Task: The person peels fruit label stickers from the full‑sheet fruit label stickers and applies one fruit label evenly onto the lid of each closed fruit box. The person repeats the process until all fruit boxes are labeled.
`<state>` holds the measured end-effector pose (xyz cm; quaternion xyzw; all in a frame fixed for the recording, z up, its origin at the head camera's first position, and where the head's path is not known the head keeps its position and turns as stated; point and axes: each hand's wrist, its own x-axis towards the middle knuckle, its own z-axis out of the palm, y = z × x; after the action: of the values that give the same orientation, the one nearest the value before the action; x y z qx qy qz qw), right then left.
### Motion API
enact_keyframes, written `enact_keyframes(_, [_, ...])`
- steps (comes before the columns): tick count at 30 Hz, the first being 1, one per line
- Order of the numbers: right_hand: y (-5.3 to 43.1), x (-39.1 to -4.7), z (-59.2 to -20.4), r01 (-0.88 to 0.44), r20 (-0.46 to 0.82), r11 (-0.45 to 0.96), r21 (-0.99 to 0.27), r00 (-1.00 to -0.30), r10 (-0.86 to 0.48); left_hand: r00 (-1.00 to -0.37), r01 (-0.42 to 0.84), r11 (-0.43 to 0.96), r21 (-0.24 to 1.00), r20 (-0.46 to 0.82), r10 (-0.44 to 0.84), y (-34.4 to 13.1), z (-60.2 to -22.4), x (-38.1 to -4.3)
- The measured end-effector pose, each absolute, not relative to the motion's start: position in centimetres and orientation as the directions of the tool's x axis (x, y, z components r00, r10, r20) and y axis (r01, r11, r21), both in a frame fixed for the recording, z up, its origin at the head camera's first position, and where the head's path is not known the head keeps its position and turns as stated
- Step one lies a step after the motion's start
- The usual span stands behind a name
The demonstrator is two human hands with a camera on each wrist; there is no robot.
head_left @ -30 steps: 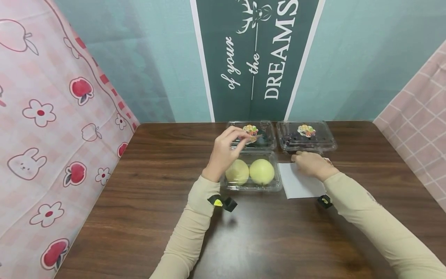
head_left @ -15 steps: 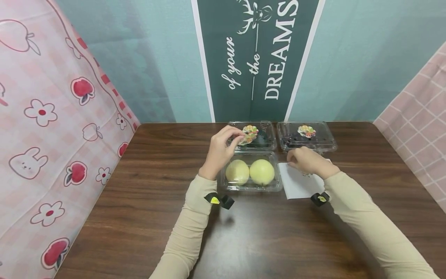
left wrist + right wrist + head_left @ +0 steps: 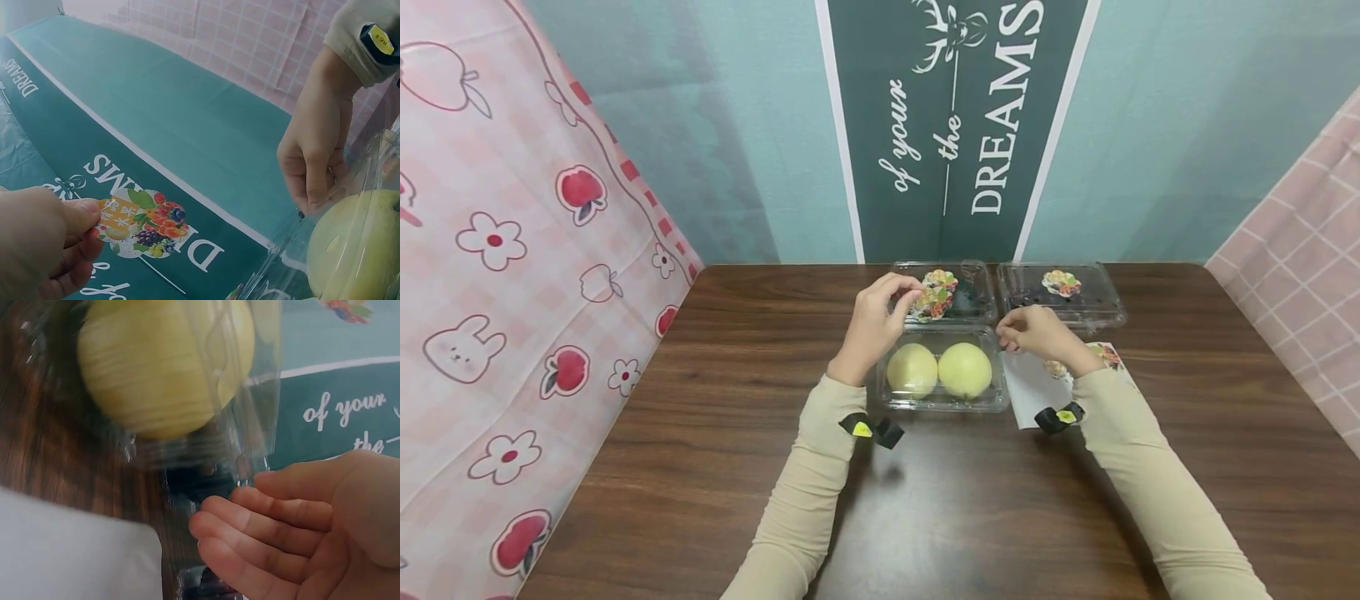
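My left hand [image 3: 868, 329] pinches a fruit-print sticker [image 3: 147, 224] by its edge between thumb and fingers. It hovers over the front left part of a closed clear container [image 3: 942, 407] and overlaps the back left one in the head view. Two round yellow-green fruits [image 3: 965, 371] sit inside the front container. My right hand [image 3: 1040, 333] is at that container's back right corner, palm facing inward. In the right wrist view its fingers [image 3: 250, 525] are loosely bent with nothing between them, and the thumb and index tips are right by the container's rim.
Two clear lidded containers with dark contents stand behind, one at back left [image 3: 973, 292] and one at back right [image 3: 1093, 304], each bearing a fruit sticker. A white sheet [image 3: 1026, 400] with stickers lies under my right forearm. A cloth-covered wall [image 3: 760, 167] rises behind the table.
My right hand has moved left from over the white sheet to the front container's corner. My left hand has drawn slightly left, and the sticker has turned to show its printed face.
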<state>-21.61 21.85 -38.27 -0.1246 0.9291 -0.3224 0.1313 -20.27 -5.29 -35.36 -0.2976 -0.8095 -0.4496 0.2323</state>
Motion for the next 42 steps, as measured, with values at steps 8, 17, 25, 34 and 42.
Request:
enact_keyframes(8, [21.74,-21.65,-38.46,-0.046,-0.199,0.66,-0.75,-0.935,-0.292,-0.746,0.663,0.414,0.624,0.602,0.285,-5.45,-35.4,-20.37])
enact_keyframes(17, [21.41,-21.7,-37.98,0.128,-0.319,0.558,-0.82,-0.911,-0.26,-0.777,0.629,0.36,0.689,0.548,0.309,-5.4,-35.46,-20.47])
enact_keyframes(25, [21.36,-21.66,-37.91,0.176,-0.364,0.555,-0.813,-0.898,-0.248,-0.807,0.582,0.348,0.735,0.471,0.356,-5.25,-35.42,-20.31])
enact_keyframes(34, [21.43,-21.79,-38.19,0.194,-0.379,0.544,-0.816,-0.89,-0.252,-0.815,0.544,0.37,0.753,0.367,0.449,-5.3,-35.05,-20.02])
enact_keyframes(42, [21.51,-22.03,-38.6,0.211,-0.385,0.516,-0.83,-0.887,-0.255,-0.827,0.491,0.432,0.756,0.248,0.505,-5.25,-34.99,-20.24])
